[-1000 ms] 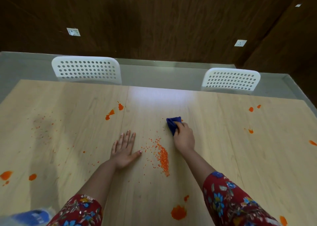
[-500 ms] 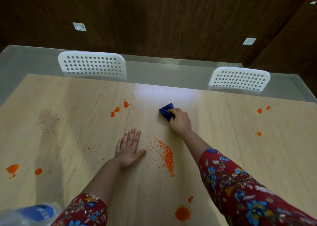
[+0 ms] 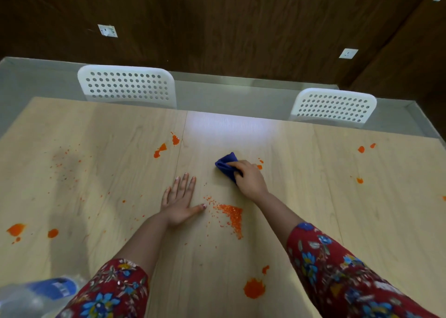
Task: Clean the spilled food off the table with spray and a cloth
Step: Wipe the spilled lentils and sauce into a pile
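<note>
Desk [image 3: 301,221]: pale wood-grain top, fills the middle and lower frame, a seam runs down it left of centre, bright glare patch at its far edge.
Wall [image 3: 217,27]: dark wood panels across the top of the frame, two white sockets on it.
Chairs: two white perforated backs at the desk's far edge, left chair [image 3: 126,85] upper left, right chair [image 3: 334,106] upper right.
Sleeves: red floral, left sleeve [image 3: 108,291] bottom left, right sleeve [image 3: 342,274] bottom right.
Spray bottle [image 3: 36,293]: blurred clear body with blue label, bottom left corner (lying or standing, cannot tell).
Left hand [image 3: 179,203]: flat on the desk, palm down, centre frame, fingers spread and holding nothing, thumb tip pointing toward the crumb pile.
Right hand [image 3: 248,177]: right of centre, grip closed over the cloth, pressing it onto the desk.
Cloth [image 3: 225,164]: small, dark blue, bunched, sticks out from under the right hand on its upper left side, touching the desk.
Crumb pile [image 3: 231,216]: orange bits heaped in a wedge just right of the left thumb, loose grains scattered around it.
Orange blobs: biggest blob [image 3: 254,288] at bottom centre; pair by seam [image 3: 166,145] above the left hand; left-edge blobs [image 3: 17,229]; far-right spots [image 3: 362,149]; tiny spots [image 3: 259,166] just right of the right hand.
Fine specks [image 3: 67,168]: thin orange scatter over a darker smudge, left part of the desk.
</note>
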A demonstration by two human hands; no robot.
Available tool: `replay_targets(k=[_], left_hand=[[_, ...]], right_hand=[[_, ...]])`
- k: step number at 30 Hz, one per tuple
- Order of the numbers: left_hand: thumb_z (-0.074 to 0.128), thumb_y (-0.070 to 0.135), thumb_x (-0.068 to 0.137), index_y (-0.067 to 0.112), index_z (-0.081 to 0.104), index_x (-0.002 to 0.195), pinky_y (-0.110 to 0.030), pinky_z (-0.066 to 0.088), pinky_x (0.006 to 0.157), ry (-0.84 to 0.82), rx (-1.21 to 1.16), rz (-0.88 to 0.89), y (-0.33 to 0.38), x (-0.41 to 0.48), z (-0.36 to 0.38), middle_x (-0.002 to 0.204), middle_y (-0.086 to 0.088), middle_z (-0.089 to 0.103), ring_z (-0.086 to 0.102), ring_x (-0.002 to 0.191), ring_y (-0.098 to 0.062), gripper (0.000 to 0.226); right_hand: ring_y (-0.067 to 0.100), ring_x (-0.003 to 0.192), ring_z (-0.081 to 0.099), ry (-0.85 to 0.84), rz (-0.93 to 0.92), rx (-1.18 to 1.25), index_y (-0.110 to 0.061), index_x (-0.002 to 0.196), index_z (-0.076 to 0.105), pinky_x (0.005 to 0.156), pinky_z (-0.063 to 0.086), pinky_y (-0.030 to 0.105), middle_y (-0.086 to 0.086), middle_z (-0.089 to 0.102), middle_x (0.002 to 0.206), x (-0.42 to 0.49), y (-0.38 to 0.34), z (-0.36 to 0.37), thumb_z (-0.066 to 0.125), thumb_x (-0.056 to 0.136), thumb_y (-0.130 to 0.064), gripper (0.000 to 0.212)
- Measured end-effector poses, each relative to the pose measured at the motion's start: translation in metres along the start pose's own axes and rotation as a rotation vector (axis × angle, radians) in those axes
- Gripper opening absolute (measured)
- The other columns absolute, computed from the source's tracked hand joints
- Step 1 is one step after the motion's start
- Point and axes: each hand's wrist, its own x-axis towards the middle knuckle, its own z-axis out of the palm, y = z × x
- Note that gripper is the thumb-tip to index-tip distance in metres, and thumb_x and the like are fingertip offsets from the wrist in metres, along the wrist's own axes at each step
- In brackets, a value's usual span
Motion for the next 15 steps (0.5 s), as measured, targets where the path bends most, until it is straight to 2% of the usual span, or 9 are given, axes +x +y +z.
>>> replay_targets(k=[2, 4, 7, 8, 9, 11, 13, 15], left_hand=[[0.034, 0.071, 0.089, 0.031, -0.027, 0.147, -0.042, -0.014, 0.115, 0.004, 0.006, -0.001, 0.000, 0.000, 0.000, 0.150, 0.008, -0.041, -0.034, 0.141, -0.015, 0.093], [0.035, 0.072, 0.088, 0.032, -0.027, 0.147, -0.041, -0.014, 0.115, 0.005, -0.003, 0.000, 0.001, 0.000, 0.000, 0.150, 0.009, -0.041, -0.034, 0.140, -0.015, 0.095], [0.035, 0.074, 0.086, 0.034, -0.028, 0.146, -0.041, -0.014, 0.115, 0.009, -0.011, -0.004, 0.001, 0.001, -0.001, 0.149, 0.011, -0.042, -0.033, 0.141, -0.014, 0.095], [0.034, 0.074, 0.087, 0.034, -0.027, 0.147, -0.040, -0.013, 0.116, 0.008, -0.005, -0.003, 0.001, 0.000, 0.000, 0.149, 0.010, -0.042, -0.033, 0.141, -0.014, 0.095], [0.035, 0.073, 0.087, 0.033, -0.027, 0.147, -0.040, -0.013, 0.116, 0.012, 0.000, -0.001, 0.001, 0.001, -0.001, 0.149, 0.010, -0.041, -0.033, 0.141, -0.015, 0.094], [0.036, 0.071, 0.088, 0.033, -0.025, 0.148, -0.040, -0.013, 0.115, 0.015, -0.005, 0.006, -0.001, 0.001, 0.000, 0.150, 0.009, -0.040, -0.032, 0.141, -0.015, 0.094], [0.036, 0.071, 0.088, 0.032, -0.025, 0.148, -0.041, -0.014, 0.115, 0.015, -0.014, 0.015, -0.002, 0.001, 0.000, 0.150, 0.009, -0.040, -0.033, 0.141, -0.015, 0.093], [0.035, 0.071, 0.089, 0.032, -0.025, 0.148, -0.041, -0.014, 0.115, 0.015, -0.014, 0.020, -0.002, 0.001, 0.002, 0.150, 0.009, -0.041, -0.033, 0.141, -0.015, 0.092]], right_hand=[[0.027, 0.113, 0.048, -0.036, 0.000, -0.089, -0.025, 0.134, 0.055, 0.090, 0.043, 0.035, -0.001, 0.054, 0.134, 0.004, -0.006, 0.006, 0.043, 0.095, -0.012, 0.042], [0.025, 0.111, 0.046, -0.089, -0.074, -0.110, -0.028, 0.133, 0.055, 0.090, 0.041, 0.034, -0.003, 0.053, 0.134, -0.005, -0.012, 0.011, 0.043, 0.095, -0.014, 0.042], [0.021, 0.111, 0.050, -0.266, -0.202, -0.022, -0.026, 0.128, 0.060, 0.094, 0.041, 0.033, -0.003, 0.058, 0.128, -0.028, -0.008, 0.007, 0.046, 0.094, -0.010, 0.040], [0.019, 0.111, 0.052, -0.277, -0.193, 0.038, -0.023, 0.124, 0.064, 0.095, 0.041, 0.032, -0.002, 0.061, 0.125, -0.038, -0.001, 0.002, 0.048, 0.092, -0.007, 0.039], [0.018, 0.112, 0.055, -0.211, -0.157, 0.110, -0.020, 0.121, 0.066, 0.097, 0.041, 0.031, -0.001, 0.064, 0.122, -0.044, 0.008, -0.005, 0.051, 0.089, -0.005, 0.039], [0.019, 0.114, 0.057, 0.014, 0.032, 0.221, -0.018, 0.120, 0.066, 0.095, 0.040, 0.028, 0.000, 0.065, 0.122, -0.064, 0.035, -0.021, 0.053, 0.090, -0.005, 0.036], [0.018, 0.115, 0.055, 0.180, 0.260, 0.224, -0.017, 0.127, 0.061, 0.090, 0.037, 0.023, 0.000, 0.061, 0.126, -0.088, 0.060, -0.034, 0.053, 0.093, -0.008, 0.036], [0.017, 0.116, 0.054, 0.253, 0.379, 0.164, -0.016, 0.132, 0.056, 0.089, 0.037, 0.022, 0.000, 0.058, 0.130, -0.110, 0.071, -0.034, 0.051, 0.095, -0.011, 0.037]])
